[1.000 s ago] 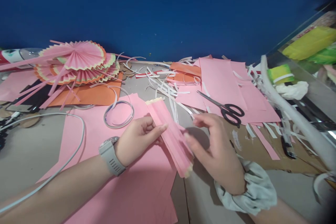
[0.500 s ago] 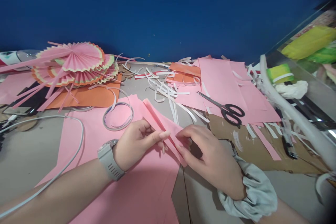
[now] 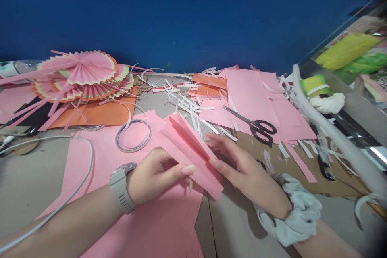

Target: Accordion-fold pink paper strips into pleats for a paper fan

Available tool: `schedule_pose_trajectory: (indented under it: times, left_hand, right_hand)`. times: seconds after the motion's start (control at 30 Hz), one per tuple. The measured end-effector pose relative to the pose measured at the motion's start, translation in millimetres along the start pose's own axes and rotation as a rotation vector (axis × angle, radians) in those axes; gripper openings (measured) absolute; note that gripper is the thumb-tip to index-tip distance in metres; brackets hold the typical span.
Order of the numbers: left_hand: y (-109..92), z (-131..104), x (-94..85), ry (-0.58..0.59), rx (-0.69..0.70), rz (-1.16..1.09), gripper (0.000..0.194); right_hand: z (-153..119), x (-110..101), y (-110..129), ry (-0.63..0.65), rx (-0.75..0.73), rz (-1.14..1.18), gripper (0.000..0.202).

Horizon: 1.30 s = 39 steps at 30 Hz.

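Pink accordion-pleated paper strip (image 3: pixel 189 147) is sitting fully creased, unfanned; left hand (image 3: pixel 155 173) and right hand (image 3: pixel 242 165) are pinching its sides.

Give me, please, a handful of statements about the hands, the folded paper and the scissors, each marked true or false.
1. Both hands hold the pleated pink paper. True.
2. The left hand wears a scrunchie at the wrist. False: it wears a grey watch; the scrunchie is by the right hand.
3. The scissors lie on pink sheets. True.
4. The right hand grips the scissors. False: they lie apart from it.
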<state>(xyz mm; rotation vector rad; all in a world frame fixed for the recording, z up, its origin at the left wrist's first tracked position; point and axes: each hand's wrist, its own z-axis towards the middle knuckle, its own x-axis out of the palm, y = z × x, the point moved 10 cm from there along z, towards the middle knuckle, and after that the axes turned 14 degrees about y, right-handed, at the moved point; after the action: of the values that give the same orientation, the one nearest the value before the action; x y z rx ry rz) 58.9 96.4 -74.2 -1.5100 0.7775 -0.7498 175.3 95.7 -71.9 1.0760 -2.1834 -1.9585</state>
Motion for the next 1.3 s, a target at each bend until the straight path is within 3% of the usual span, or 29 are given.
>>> schedule_pose_trajectory:
  times: [0.1, 0.23, 0.37, 0.67, 0.93, 0.97, 1.03, 1.13, 1.23, 1.3]
  left_hand:
    - [-6, -1, 1.8, 0.02, 0.033, -0.023, 0.02]
    - [-9, -2, 3.6, 0.042, 0.052, 0.031, 0.022]
    - [-13, -4, 2.8, 0.042, 0.081, 0.162, 0.021]
    - [-18, -4, -0.6, 0.0, 0.107, 0.18, 0.023]
    - [-6, 1, -11.2, -0.106, -0.034, 0.127, 0.021]
    - [-6, 0, -14.1, -0.132, -0.039, 0.134, 0.025]
    - [-11, -6, -26.3, -0.26, 0.022, 0.209, 0.05]
    - [-39, -31, -43.8, -0.562, 0.325, 0.433, 0.085]
    - [-57, -51, -42.8, -0.749, 0.48, 0.691, 0.093]
    - [-65, -46, -29.3, -0.723, 0.422, 1.003, 0.085]
  right_hand:
    - [1, 11, -2, 0.138, 0.037, 0.177, 0.038]
    - [0, 16, 3, 0.223, 0.051, 0.167, 0.029]
    - [-1, 15, 9, 0.237, -0.017, 0.155, 0.025]
    - [-3, 16, 12, 0.246, -0.094, 0.34, 0.045]
    - [-16, -17, 24, -0.171, -0.093, -0.347, 0.037]
    - [-18, -18, 27, -0.196, -0.109, -0.41, 0.037]
    - [-20, -19, 34, -0.236, -0.158, -0.546, 0.036]
    - [-24, -17, 45, -0.292, -0.274, -0.747, 0.034]
    - [-24, -15, 50, -0.314, -0.331, -0.854, 0.036]
    - [-21, -11, 50, -0.275, -0.332, -0.876, 0.034]
